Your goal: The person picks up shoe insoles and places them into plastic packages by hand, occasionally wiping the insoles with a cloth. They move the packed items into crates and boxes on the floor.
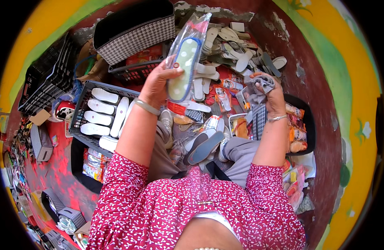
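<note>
My left hand (158, 82) grips a shoe insole (187, 56) in a clear plastic sleeve, raised in front of me. The insole is pale green with white dots and a blue stitched edge; red shows at both ends of the sleeve. My thumb presses on its near side. Over on the right, my right hand (276, 96) is closed around a crumpled grey cloth (262, 83), apart from the insole. Between my legs lie grey-blue insoles (205, 149), touching neither hand.
At left, a dark plastic basket (76, 125) holds white insoles. A houndstooth box (135, 41) stands behind it. Loose insoles (242, 62) are heaped at the far side. A black bin (311, 129) with packaged goods sits at right, near the wall (325, 96).
</note>
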Demonstrator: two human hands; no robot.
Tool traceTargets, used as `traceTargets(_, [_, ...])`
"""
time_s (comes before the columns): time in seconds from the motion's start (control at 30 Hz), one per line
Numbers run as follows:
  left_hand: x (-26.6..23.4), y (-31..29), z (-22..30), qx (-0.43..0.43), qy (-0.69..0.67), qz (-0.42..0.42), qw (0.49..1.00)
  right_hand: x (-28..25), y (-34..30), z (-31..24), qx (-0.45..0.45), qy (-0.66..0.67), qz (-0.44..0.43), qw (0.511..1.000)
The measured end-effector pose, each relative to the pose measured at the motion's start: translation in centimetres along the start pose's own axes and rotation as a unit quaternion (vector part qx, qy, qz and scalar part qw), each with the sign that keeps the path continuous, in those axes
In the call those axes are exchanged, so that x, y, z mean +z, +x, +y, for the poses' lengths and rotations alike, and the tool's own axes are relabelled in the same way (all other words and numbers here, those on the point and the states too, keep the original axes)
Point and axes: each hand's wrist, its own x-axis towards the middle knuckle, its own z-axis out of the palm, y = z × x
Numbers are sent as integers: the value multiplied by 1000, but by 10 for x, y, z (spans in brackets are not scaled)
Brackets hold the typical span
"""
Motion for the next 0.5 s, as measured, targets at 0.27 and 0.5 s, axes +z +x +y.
traceTargets(0.27, [17, 1, -24, -63, -16, -41, 997, 38, 6, 4, 55, 266, -65, 960])
traceTargets(0.5, [27, -5, -30, -104, -11, -96, 990, 32, 17, 14, 68, 321, -31, 944])
